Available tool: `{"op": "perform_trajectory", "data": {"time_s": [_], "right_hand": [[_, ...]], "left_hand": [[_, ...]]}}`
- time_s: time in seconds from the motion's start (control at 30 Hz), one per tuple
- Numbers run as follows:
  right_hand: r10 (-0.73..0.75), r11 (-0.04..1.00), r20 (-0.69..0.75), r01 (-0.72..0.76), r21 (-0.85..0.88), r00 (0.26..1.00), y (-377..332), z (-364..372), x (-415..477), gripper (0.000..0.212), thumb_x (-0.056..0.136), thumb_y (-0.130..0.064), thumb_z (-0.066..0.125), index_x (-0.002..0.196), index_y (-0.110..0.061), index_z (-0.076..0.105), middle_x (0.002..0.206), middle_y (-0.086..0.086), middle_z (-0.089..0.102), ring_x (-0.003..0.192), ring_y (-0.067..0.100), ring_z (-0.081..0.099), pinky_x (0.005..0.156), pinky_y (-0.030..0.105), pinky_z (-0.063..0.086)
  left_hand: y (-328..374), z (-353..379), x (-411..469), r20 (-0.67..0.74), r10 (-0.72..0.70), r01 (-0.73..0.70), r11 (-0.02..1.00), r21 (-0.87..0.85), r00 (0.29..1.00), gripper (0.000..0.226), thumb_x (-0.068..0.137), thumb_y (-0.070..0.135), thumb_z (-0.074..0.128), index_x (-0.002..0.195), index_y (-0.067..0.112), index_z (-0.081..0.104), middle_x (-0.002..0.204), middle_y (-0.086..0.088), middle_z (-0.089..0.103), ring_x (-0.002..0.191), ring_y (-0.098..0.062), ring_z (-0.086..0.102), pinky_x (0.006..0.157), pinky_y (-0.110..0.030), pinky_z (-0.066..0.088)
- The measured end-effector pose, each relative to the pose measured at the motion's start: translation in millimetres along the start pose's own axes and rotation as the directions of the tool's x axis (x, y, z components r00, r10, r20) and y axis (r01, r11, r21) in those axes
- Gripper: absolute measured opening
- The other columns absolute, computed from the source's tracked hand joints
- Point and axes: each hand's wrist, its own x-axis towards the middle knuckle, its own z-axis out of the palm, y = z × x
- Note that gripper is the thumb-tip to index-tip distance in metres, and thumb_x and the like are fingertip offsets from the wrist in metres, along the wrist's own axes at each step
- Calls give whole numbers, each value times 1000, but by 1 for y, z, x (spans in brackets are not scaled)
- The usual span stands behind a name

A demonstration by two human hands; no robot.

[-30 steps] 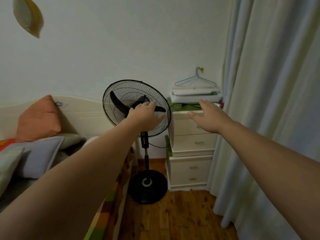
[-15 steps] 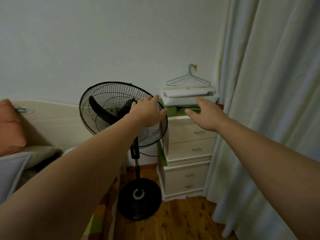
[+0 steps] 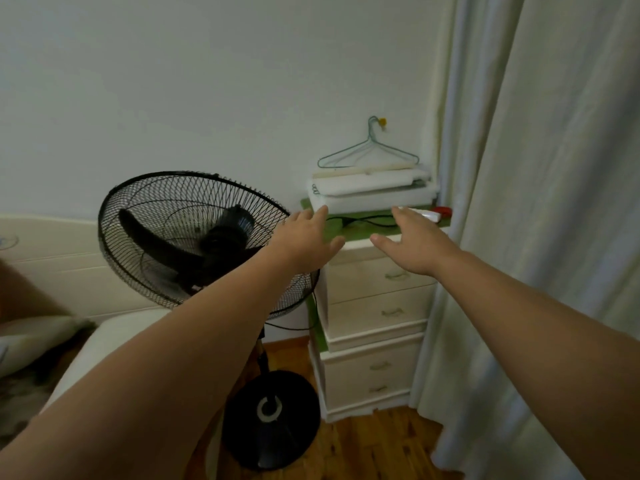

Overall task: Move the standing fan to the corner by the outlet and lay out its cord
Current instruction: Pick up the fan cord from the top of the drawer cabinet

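Note:
A black standing fan (image 3: 180, 237) with a wire cage stands upright on its round base (image 3: 270, 420) between the bed and a drawer chest. Its black cord (image 3: 367, 221) lies on the green top of the chest; another stretch hangs behind the pole. My left hand (image 3: 304, 242) is stretched out, fingers apart, over the right rim of the cage, holding nothing. My right hand (image 3: 412, 244) hovers open above the chest's front edge, just short of the cord. No outlet is visible.
The cream drawer chest (image 3: 374, 310) carries folded white foam sheets (image 3: 370, 192) and a wire hanger (image 3: 369, 152) on the wall. A pale curtain (image 3: 536, 220) hangs at right. A bed (image 3: 86, 341) with a cream headboard is at left. Wooden floor (image 3: 367, 448) shows below.
The view has swung right and closer to the chest. Both hands have reached forward, the left from the fan cage's front to its right rim, the right toward the cord on top.

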Motion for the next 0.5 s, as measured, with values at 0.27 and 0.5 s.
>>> {"op": "perform_trajectory", "data": {"time_s": [0.27,0.5], "right_hand": [[-14,999,43,12,30,999,89,7,105,88,93,-66,45,158,-13,17,165,10,18,151,28,18,122,44,20],[-54,998,105,50,46,993,139,25,173,86,94,-64,45,158,-12,18,165,11,19,151,28,19,122,43,20]], "left_hand": [[33,34,119,10,-76,77,996,-53,997,82,96,62,41,158,17,14,163,-10,22,148,-31,21,118,-50,26],[47,78,190,55,-143,146,987,-66,988,83,94,66,37,158,18,12,162,-10,25,148,-32,22,117,-49,26]]}}
